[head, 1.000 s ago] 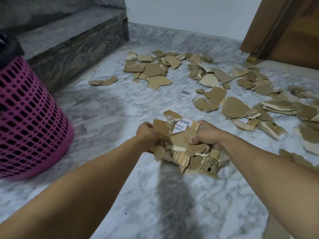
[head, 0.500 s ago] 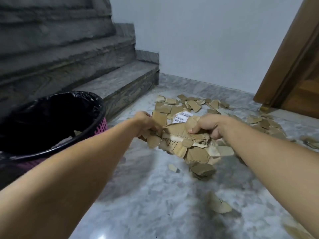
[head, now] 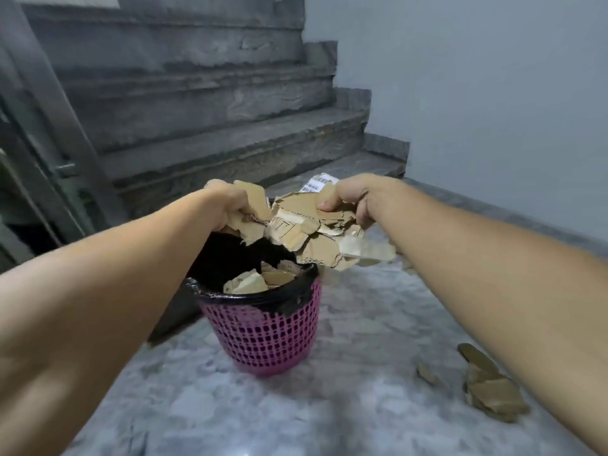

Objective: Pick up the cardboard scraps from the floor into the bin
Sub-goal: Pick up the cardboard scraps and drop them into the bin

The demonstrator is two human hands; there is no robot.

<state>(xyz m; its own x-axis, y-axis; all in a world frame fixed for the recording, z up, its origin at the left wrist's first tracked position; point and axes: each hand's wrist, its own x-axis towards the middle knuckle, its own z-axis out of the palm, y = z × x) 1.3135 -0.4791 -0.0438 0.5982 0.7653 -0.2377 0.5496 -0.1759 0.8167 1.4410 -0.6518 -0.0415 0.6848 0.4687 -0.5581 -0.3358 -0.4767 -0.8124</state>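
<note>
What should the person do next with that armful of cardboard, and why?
Probably shift the bundle of scraps slightly left, then let go. Both the left hand and the right hand grip it above the pink bin, but its right edge overhangs the rim, so pieces could miss.

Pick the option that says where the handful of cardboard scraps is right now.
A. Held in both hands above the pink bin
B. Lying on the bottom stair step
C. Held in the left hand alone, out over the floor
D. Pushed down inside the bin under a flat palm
A: the left hand and right hand both grip the bundle of cardboard scraps over the open mouth of the pink bin.
</note>
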